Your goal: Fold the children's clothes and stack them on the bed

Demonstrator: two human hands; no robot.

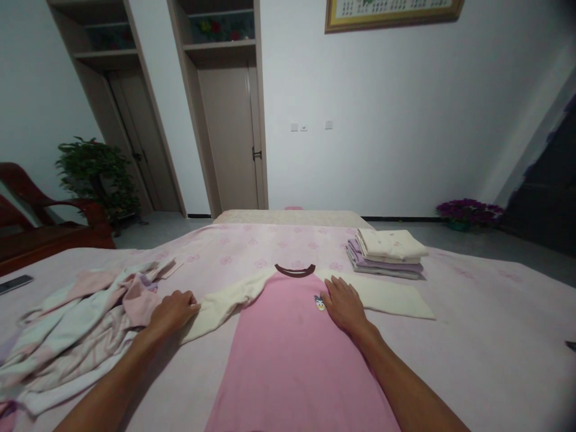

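A pink long-sleeved shirt (pixel 288 348) with cream sleeves and a dark brown collar lies spread flat, its neck pointing away from me. A small cartoon duck face marks its chest. My left hand (pixel 176 313) is closed on the cuff of the left-hand sleeve, which has some creases. Flat on the shirt's right shoulder, beside the duck print, rests my right hand (pixel 344 302), fingers stretched out. Beyond that hand the other sleeve extends straight to the right.
Rumpled clothes (pixel 85 327) lie at the left, with a phone (pixel 15 284) behind them. A stack of folded clothes (pixel 389 255) sits at the far right of the pink flowered sheet (pixel 486 348). A wooden chair (pixel 54 210) stands beyond the left edge.
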